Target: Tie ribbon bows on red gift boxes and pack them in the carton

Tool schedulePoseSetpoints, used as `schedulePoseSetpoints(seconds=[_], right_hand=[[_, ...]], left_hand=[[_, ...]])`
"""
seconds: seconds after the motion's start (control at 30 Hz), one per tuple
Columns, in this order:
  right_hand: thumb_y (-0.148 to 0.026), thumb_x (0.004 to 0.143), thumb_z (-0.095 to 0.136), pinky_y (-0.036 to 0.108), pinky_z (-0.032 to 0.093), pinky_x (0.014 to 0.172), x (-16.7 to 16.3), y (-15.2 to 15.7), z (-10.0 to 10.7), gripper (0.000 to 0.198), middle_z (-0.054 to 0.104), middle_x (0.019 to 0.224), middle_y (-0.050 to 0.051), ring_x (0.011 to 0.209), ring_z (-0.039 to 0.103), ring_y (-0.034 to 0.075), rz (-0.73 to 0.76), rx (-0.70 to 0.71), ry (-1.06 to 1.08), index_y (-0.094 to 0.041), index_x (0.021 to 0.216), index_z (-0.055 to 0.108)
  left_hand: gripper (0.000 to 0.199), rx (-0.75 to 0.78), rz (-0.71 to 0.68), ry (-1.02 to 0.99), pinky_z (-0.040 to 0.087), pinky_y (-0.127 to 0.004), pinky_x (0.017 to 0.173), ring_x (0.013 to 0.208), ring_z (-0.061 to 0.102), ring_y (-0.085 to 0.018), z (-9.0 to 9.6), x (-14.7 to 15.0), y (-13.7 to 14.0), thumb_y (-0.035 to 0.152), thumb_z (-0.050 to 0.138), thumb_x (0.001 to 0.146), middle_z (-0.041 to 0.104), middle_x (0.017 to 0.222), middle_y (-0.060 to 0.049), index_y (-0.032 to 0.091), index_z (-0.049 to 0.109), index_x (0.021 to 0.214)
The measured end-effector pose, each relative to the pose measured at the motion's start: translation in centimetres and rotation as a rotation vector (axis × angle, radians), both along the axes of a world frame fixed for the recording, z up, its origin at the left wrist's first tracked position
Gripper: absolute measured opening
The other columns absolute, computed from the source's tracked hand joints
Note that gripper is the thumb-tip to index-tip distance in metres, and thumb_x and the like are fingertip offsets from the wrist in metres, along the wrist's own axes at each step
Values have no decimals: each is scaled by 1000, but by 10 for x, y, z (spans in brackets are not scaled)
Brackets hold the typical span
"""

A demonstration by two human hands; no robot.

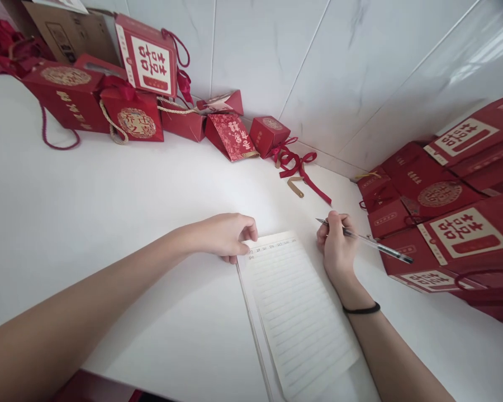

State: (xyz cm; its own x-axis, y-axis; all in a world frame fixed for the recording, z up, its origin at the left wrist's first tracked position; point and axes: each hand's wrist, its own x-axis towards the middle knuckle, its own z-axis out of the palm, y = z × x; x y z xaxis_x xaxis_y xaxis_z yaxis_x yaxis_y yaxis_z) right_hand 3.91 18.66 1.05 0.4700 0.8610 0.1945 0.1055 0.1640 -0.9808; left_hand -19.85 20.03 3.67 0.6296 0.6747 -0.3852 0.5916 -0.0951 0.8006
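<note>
A lined notepad (305, 312) lies on the white table (151, 195), tilted a little, with a short row of handwriting along its top edge. At its upper left corner, my left hand (228, 234) is closed, the thumb on the paper and some fingers curled at the corner's edge. My right hand (339, 245) is beside the pad's upper right edge, wrapped round a clear-barrelled pen (381, 245). The pen's dark tip points up and left, off the paper and over the tabletop. A black band (361, 309) circles my right wrist.
Red gift boxes (136, 117) with cords stand along the tiled wall (260, 50) at the back left. A red ribbon (316, 184) and a small tan strip (295, 187) lie in the middle back. More red boxes (440, 195) are stacked at right, close to my right hand.
</note>
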Motion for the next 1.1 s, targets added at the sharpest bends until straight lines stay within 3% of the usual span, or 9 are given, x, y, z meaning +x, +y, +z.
schedulePoseSetpoints(seconds=[0.1,0.23,0.5,0.6,0.7,0.77,0.87,0.97,1.1], right_hand=[[-62,73,63,15,20,29,9,6,-6,47,46,47,-5,34,35,7,4,-92,9,-18,71,48],[-73,73,53,16,25,30,4,5,-9,58,51,47,0,33,39,9,118,-83,-160,-15,75,53],[-79,71,43,21,28,33,-4,-2,-9,62,55,50,3,35,43,13,191,-140,-254,-17,75,52],[-74,76,39,24,35,40,-6,-5,-9,57,58,53,3,39,45,14,234,-153,-405,-18,75,53],[-65,80,38,27,41,52,-7,-8,-10,48,59,57,3,47,50,16,242,-129,-632,-20,69,51],[-61,80,37,27,42,55,-7,-11,-12,45,59,58,2,52,52,17,223,-123,-728,-21,66,49],[-58,81,35,27,42,57,-7,-15,-14,42,59,58,1,54,54,18,217,-115,-783,-21,66,49],[-57,82,35,27,43,58,-6,-18,-14,41,59,59,1,53,54,17,226,-104,-799,-22,67,49],[-55,83,34,26,42,55,-4,-17,-15,39,59,58,1,52,53,17,247,-100,-811,-22,67,48]], left_hand=[[24,0,9,-23,47,-18,45,52,64,-12,-1,0,0,16,54,71,60,75,2,18,53,96],[26,0,37,-60,45,-16,40,48,63,-11,-5,0,0,11,52,69,60,74,2,17,54,94],[26,123,246,-238,44,-16,37,44,59,-8,-22,3,0,4,53,65,60,85,0,16,56,87],[24,210,346,-236,48,-19,41,44,59,-7,-23,-1,5,6,51,71,60,98,-2,17,54,92],[25,362,589,-224,53,-22,52,58,64,-8,-21,-14,19,9,46,79,53,113,-6,18,49,102],[28,483,820,-191,55,-26,70,87,64,-14,-20,-29,33,8,43,82,49,117,-9,17,45,108],[36,632,1144,-118,42,-38,97,124,42,-24,-17,-56,54,7,46,81,40,126,-16,14,39,116],[49,714,1357,-50,31,-49,103,131,28,-32,-15,-85,73,12,55,77,32,133,-18,15,34,122],[69,738,1563,19,31,-54,99,129,29,-36,-13,-117,96,24,63,74,28,137,-21,16,23,130]])
